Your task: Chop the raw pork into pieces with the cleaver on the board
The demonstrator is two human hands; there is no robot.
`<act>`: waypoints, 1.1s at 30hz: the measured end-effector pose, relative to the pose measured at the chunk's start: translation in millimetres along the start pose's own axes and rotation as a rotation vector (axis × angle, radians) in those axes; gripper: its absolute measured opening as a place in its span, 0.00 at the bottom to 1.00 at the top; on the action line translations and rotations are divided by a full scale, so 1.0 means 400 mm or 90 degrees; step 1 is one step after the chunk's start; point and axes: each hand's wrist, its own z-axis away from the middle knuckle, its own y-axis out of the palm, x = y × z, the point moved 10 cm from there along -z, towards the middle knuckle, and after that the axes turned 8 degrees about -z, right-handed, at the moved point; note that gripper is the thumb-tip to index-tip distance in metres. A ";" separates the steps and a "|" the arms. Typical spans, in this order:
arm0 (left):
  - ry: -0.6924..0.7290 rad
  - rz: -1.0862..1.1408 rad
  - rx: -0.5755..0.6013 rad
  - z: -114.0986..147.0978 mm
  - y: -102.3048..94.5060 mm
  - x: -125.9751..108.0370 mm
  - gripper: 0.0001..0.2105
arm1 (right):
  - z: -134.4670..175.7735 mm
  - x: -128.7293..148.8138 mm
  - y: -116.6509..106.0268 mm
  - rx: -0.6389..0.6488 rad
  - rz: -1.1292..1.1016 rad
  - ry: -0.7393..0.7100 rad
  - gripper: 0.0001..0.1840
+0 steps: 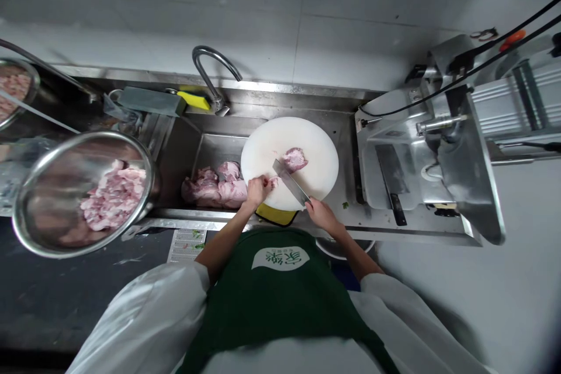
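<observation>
A round white cutting board [307,134] lies over the sink's right side. On it rests a chunk of raw meat [295,159]. My right hand [322,214] is wrapped round the handle of a cleaver [291,182], whose blade points up and left, its tip near the chunk. At the board's lower left, my left hand [258,190] is closed on a small piece of raw meat [273,182] beside the blade. Larger raw meat pieces [214,187] lie in the sink, left of the board.
A large steel bowl [44,187] with cut meat stands at left. A curved faucet [214,52] rises behind the sink, near a yellow sponge [194,100]. At right are a meat slicer [467,169] and a second cleaver [392,178] on a clear plastic tray.
</observation>
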 end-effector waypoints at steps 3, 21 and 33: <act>-0.032 0.049 -0.096 0.038 -0.047 0.038 0.08 | 0.028 0.000 -0.017 -0.007 0.009 0.008 0.17; 0.125 0.086 -0.136 0.104 0.002 -0.032 0.07 | -0.169 0.206 0.079 -0.017 -0.006 -0.088 0.19; 0.221 0.050 -0.061 0.106 0.025 -0.040 0.06 | -0.189 0.089 0.061 -0.007 -0.226 -0.017 0.16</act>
